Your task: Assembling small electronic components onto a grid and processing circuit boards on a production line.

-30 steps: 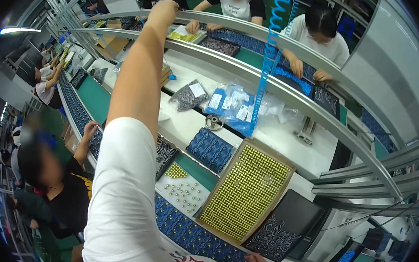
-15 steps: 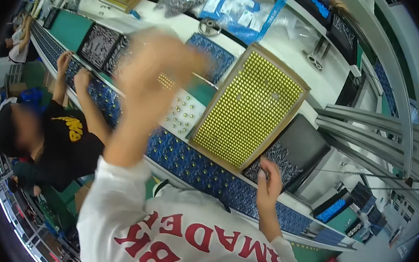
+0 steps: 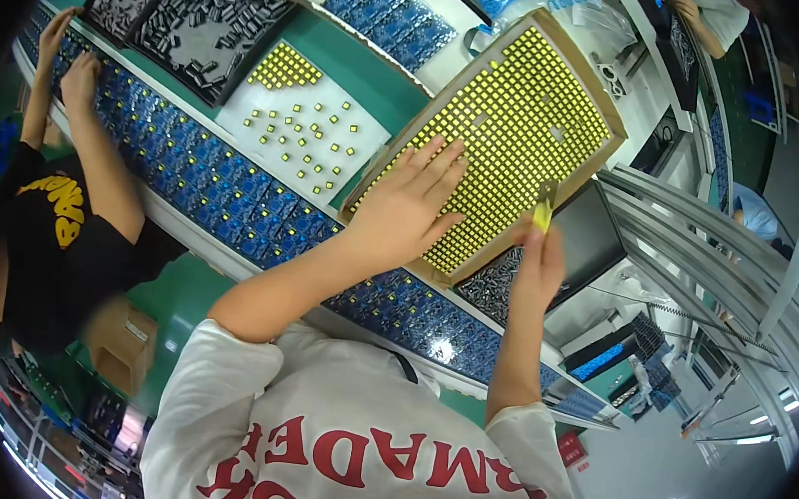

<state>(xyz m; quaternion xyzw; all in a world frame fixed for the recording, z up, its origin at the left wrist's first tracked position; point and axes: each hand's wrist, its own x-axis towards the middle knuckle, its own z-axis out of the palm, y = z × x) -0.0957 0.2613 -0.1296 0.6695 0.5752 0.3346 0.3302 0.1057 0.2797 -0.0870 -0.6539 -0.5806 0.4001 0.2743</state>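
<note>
Tray (image 3: 532, 119) of small yellow square parts, set in a brown cardboard-coloured frame, lies tilted across the bench just beyond the strip of blue boards (image 3: 225, 198). Judged light and flat, prob. somewhat flexible if lifted by one corner; parts sit loose in a grid w/ a few gaps, so they would likely spill or shift if tipped. Best grip, by judgement: both long edges of the frame, kept level, not the yellow field.

Left hand (image 3: 408, 203) lies flat, fingers spread, palm down on the tray's near-left area, pressing rather than gripping. Right hand (image 3: 537, 260) is closed around a small yellow tool (image 3: 545, 205), its tip at the tray's near edge; the two hands are apart, one each side of the tray's near corner.

Left of the tray: white sheet (image 3: 301, 134) w/ scattered yellow parts plus a dense cluster at its far corner. Beyond it, two black trays (image 3: 215, 24) of grey parts. A co-worker's hands (image 3: 75, 83) rest on the blue boards at far left. Dark tray (image 3: 598, 237) sits at the main tray's right.

Vs. 0.5 s ago: left hand was raised and blurred in mid-air over the white sheet, now down on the tray; right hand was at the tray's near edge, about the same place now. View has tipped further down and closer.
</note>
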